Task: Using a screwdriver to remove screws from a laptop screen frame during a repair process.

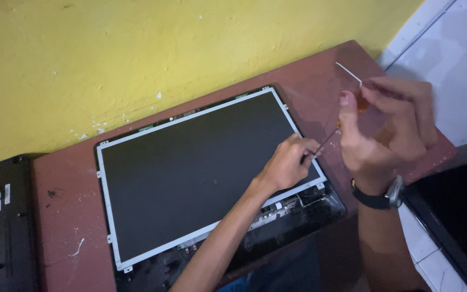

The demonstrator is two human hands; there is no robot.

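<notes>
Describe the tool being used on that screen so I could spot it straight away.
Start at the dark screen panel lying flat on the reddish-brown table. At its right edge, the left hand steadies a thin metal shaft. That screwdriver alone has an orange handle, held in the right hand.

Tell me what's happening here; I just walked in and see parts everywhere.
A person is working on a bare laptop screen panel lying on a reddish-brown table. The left hand pinches at the panel's right edge, steadying the tip of a screwdriver. The right hand, wearing a wristwatch, holds its orange handle.
</notes>
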